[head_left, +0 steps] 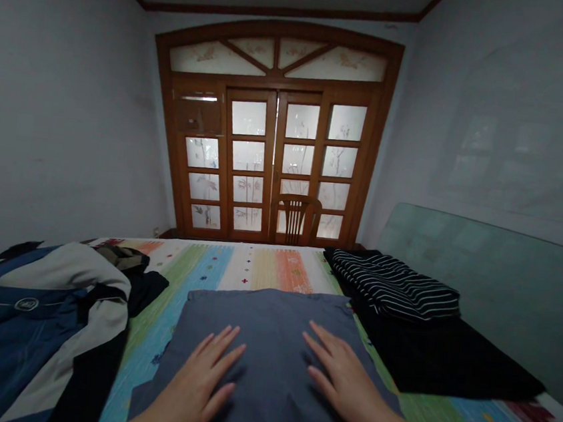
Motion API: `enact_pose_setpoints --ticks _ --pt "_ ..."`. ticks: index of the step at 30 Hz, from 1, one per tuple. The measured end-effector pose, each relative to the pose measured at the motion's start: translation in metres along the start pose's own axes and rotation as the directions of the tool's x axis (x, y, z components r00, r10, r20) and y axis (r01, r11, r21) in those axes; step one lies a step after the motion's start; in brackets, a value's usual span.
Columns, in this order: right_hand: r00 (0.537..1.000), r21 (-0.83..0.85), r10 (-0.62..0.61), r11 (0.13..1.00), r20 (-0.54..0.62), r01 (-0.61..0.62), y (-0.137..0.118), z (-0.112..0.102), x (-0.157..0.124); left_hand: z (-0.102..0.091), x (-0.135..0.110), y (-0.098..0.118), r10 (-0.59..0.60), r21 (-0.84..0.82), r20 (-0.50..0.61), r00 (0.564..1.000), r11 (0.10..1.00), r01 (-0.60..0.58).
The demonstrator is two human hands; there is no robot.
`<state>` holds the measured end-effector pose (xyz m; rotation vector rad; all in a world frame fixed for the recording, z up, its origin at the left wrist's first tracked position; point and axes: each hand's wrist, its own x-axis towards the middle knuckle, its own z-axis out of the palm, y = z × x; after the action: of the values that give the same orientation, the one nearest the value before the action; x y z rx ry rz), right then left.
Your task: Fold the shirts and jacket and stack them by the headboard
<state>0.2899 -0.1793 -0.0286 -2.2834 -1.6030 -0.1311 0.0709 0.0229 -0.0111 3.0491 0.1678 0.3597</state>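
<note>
A grey-blue garment (267, 344) lies spread out in front of me; its exact kind I cannot make out. My left hand (200, 380) is over its left part, fingers spread and pointing away from me. Over the right part is my right hand (342, 375), also with fingers apart. Both palms face down at the cloth, and neither hand grips anything. Whether the fingertips press on the fabric or hover just above it is hard to tell. The garment's near edge runs out of view below.
A striped bedspread (248, 268) lies underneath. To the left is a heaped blue, white and black jacket (38, 320). On the right, a black-and-white striped garment (399, 287) rests on black folded cloth (442, 355). A pale green headboard (495, 287) borders the right; a wooden chair (295, 216) stands beyond.
</note>
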Motion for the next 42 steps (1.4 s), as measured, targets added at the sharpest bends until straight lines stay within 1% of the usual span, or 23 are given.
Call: enact_pose_setpoints --ticks 2,4,7,9,11,14,16,18,21,23,26,28,30,32,35,38,40,42 --pt "0.984 0.087 -0.055 0.995 0.171 0.041 -0.009 0.011 -0.016 0.012 -0.008 0.009 0.070 -0.031 0.074 0.995 0.997 -0.067" --pt "0.958 0.131 -0.074 0.991 0.277 0.039 -0.008 0.022 -0.028 0.026 -0.014 0.008 0.089 -0.043 0.132 0.987 0.996 -0.084" --pt "0.947 0.153 -0.090 0.987 0.307 0.045 0.001 0.032 -0.039 0.045 -0.021 0.000 0.084 -0.027 0.169 0.982 0.996 -0.081" --pt "0.944 0.157 -0.094 0.987 0.316 0.046 0.004 0.031 -0.042 0.051 -0.026 -0.003 0.070 -0.010 0.185 0.980 0.998 -0.070" --pt "0.930 0.154 -0.084 0.988 0.357 0.030 0.003 0.026 -0.042 0.050 -0.030 -0.003 0.042 0.000 0.225 0.974 0.999 -0.043" --pt "0.913 0.154 -0.055 0.988 0.404 -0.009 0.001 0.017 -0.037 0.043 -0.031 -0.002 -0.021 0.007 0.285 0.958 1.000 0.019" --pt "0.921 0.126 -0.004 0.991 0.389 -0.049 0.003 0.015 -0.027 0.037 -0.026 -0.004 -0.084 0.008 0.300 0.950 0.996 0.085" --pt "0.934 0.069 0.063 0.993 0.352 -0.092 0.007 0.018 -0.010 0.034 -0.014 -0.010 -0.167 0.018 0.309 0.936 0.985 0.170" --pt "0.949 -0.005 0.131 0.991 0.288 -0.135 0.008 0.025 0.021 0.033 0.017 -0.026 -0.272 0.032 0.327 0.905 0.960 0.277" --pt "0.954 -0.031 0.163 0.987 0.252 -0.161 0.003 0.030 0.042 0.036 0.041 -0.037 -0.311 0.034 0.321 0.895 0.948 0.318" --pt "0.967 -0.039 0.155 0.988 0.200 -0.150 -0.008 0.036 0.068 0.043 0.069 -0.051 -0.347 0.044 0.287 0.893 0.936 0.350" --pt "0.975 -0.036 0.125 0.992 0.186 -0.120 -0.011 0.041 0.078 0.048 0.078 -0.060 -0.379 0.068 0.250 0.891 0.925 0.375" --pt "0.970 -0.045 0.140 0.990 0.199 -0.134 -0.004 0.045 0.082 0.053 0.079 -0.069 -0.421 0.107 0.197 0.885 0.907 0.408" --pt "0.955 -0.081 0.206 0.978 0.214 -0.192 0.010 0.046 0.082 0.056 0.075 -0.077 -0.456 0.149 0.151 0.877 0.888 0.436" --pt "0.933 -0.141 0.297 0.952 0.206 -0.272 0.036 0.041 0.076 0.055 0.067 -0.087 -0.498 0.202 0.133 0.857 0.860 0.469" --pt "0.920 -0.164 0.332 0.939 0.205 -0.303 0.054 0.033 0.071 0.051 0.061 -0.091 -0.530 0.244 0.122 0.839 0.836 0.492" --pt "0.912 -0.168 0.347 0.934 0.219 -0.315 0.056 0.029 0.072 0.049 0.059 -0.091 -0.541 0.262 0.105 0.834 0.824 0.502" --pt "0.897 -0.167 0.381 0.922 0.225 -0.349 0.048 0.026 0.078 0.048 0.057 -0.089 -0.549 0.267 0.086 0.831 0.817 0.512"
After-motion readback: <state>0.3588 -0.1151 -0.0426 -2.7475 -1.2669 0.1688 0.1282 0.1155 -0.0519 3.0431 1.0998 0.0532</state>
